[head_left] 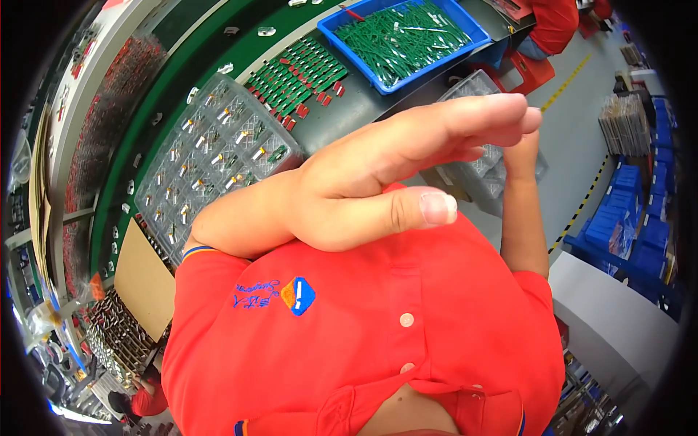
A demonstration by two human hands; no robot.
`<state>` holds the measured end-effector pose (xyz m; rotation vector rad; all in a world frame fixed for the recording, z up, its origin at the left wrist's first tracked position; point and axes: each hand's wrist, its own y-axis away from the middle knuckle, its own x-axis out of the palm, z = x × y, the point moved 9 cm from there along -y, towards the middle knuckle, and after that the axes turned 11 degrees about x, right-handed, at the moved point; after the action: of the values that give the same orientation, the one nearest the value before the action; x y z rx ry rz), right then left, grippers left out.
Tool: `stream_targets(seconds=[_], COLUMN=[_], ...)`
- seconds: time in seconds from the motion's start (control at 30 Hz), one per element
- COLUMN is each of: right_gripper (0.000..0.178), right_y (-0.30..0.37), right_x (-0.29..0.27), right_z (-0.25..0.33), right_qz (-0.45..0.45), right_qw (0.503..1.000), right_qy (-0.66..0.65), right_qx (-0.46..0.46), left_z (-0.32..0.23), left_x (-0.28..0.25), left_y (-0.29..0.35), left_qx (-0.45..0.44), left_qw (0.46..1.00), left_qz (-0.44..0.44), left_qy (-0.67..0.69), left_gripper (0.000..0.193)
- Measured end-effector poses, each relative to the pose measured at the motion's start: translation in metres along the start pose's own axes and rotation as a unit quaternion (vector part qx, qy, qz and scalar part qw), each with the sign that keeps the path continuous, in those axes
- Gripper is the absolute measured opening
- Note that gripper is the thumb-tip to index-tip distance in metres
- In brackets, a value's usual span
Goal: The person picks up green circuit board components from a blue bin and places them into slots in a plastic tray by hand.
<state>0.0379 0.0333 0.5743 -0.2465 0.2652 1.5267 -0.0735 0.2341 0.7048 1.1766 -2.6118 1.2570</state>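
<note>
My left hand [385,160] is raised close in front of my chest, fingers stretched out together and thumb apart, with nothing in it. Its fingers cover most of my right hand [522,154], so I cannot make out what those fingers do or whether the hands touch. Behind my left forearm lies a clear compartment tray [294,151] with small metal and green parts in its pockets. Rows of green circuit boards with red ends [298,76] lie past it. Another clear tray [491,182] shows partly beneath my hands.
A blue bin [385,89] full of green strips stands on the far bench. The green conveyor [120,174] curves along the left, carrying small white pieces. A brown board [143,280] leans nearby. At far right are a person in red [556,25], a red stool [534,71] and blue bins [614,211].
</note>
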Motion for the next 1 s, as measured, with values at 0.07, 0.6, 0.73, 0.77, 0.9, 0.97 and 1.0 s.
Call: stream_targets(seconds=[0.07, 0.6, 0.73, 0.77, 0.9, 0.97, 1.0], right_gripper=[0.015, 0.024, 0.028, 0.025, 0.015, 0.015, 0.017], right_y=[-0.006, 0.173, 0.191, 0.158, 0.128, 0.154, 0.182], right_x=[0.004, 0.200, 0.286, 0.299, 0.280, 0.260, 0.275], right_z=[-0.012, 0.238, 0.234, 0.224, 0.257, 0.282, 0.291], right_qz=[0.026, 0.249, 0.242, 0.216, 0.004, 0.071, 0.165], right_qw=[0.997, 0.768, 0.761, 0.783, 0.859, 0.898, 0.864], right_qy=[-0.074, 0.075, 0.180, 0.166, 0.173, 0.053, 0.109], right_qx=[-0.004, -0.585, -0.575, -0.559, -0.483, -0.431, -0.462], left_z=[-0.010, -0.083, -0.076, -0.067, -0.083, -0.097, -0.104], left_x=[0.003, -0.076, -0.077, -0.083, -0.084, -0.082, -0.080], left_y=[0.003, 0.128, 0.171, 0.173, 0.195, 0.192, 0.189], left_qx=[0.025, -0.072, -0.079, -0.249, -0.126, -0.099, -0.101], left_qw=[0.999, 0.868, 0.855, 0.874, 0.884, 0.913, 0.924], left_qz=[0.001, -0.159, -0.111, -0.122, -0.226, -0.238, -0.198], left_qy=[-0.023, -0.465, -0.500, -0.398, -0.389, -0.316, -0.310], left_gripper=[0.059, 0.057, 0.058, 0.056, 0.048, 0.048, 0.052])
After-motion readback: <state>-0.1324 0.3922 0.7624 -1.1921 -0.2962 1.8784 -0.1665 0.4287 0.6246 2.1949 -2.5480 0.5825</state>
